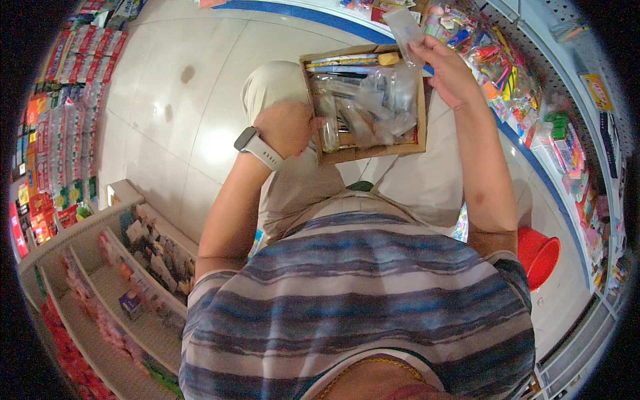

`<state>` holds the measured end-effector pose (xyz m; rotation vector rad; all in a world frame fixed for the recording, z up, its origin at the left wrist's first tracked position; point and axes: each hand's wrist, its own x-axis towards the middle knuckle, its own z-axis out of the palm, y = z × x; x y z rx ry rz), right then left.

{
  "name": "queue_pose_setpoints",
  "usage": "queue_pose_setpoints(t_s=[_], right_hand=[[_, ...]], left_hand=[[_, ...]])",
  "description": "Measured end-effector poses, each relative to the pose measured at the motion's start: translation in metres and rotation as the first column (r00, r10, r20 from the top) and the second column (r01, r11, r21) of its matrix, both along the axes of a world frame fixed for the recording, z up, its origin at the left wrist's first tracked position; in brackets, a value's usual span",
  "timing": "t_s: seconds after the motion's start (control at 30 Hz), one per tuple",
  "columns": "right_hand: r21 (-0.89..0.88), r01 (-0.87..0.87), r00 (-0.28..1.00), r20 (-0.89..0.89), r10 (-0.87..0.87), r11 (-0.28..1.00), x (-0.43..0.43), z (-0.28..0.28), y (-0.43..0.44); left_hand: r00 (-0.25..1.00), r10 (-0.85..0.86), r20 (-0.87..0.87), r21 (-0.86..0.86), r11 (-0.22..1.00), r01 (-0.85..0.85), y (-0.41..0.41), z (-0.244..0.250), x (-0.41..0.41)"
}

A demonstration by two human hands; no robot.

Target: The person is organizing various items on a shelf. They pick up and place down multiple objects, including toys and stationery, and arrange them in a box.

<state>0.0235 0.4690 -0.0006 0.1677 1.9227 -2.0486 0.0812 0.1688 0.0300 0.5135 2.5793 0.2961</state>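
An open cardboard box [372,156] rests on my lap, its rim tilted slightly. Inside lie several clear plastic packets [372,100] and slim items that look like pencils [340,62] along the far wall. A yellow block-like piece [388,59] sits at the far right corner. My right hand [445,67] pinches a translucent plastic sleeve [402,32] above the box's far right corner. By the left wall is my left hand [287,127], curled and blurred, a pale-strapped watch on its wrist. Its fingertips are close to the rim; whether they grip it is unclear.
Shelves of bagged, colourful goods [500,75] curve along the right. Packaged items [75,120] stand in rows at the far left. A divided display shelf [100,280] is at the lower left. On the tiled floor [165,65] a red bucket [537,257] stands to my right.
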Motion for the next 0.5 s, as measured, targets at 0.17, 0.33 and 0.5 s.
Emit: queue_pose_setpoints(t_s=[0.17, 0.33, 0.5], right_hand=[[-0.006, 0.008, 1.000, 0.010, -0.008, 1.000, -0.007, -0.008, -0.001], [-0.043, -0.002, 0.996, -0.092, -0.002, 0.999, -0.009, -0.012, -0.007], [0.013, 0.003, 0.994, -0.109, -0.002, 1.000, -0.006, -0.003, -0.017]], left_hand=[[0.897, -0.182, -0.404, -0.093, 0.983, 0.158, 0.017, 0.015, 0.004], [0.747, -0.432, -0.505, -0.144, 0.896, 0.421, 0.023, -0.007, -0.007], [0.673, -0.416, -0.612, -0.205, 0.905, 0.372, 0.033, -0.040, 0.002]])
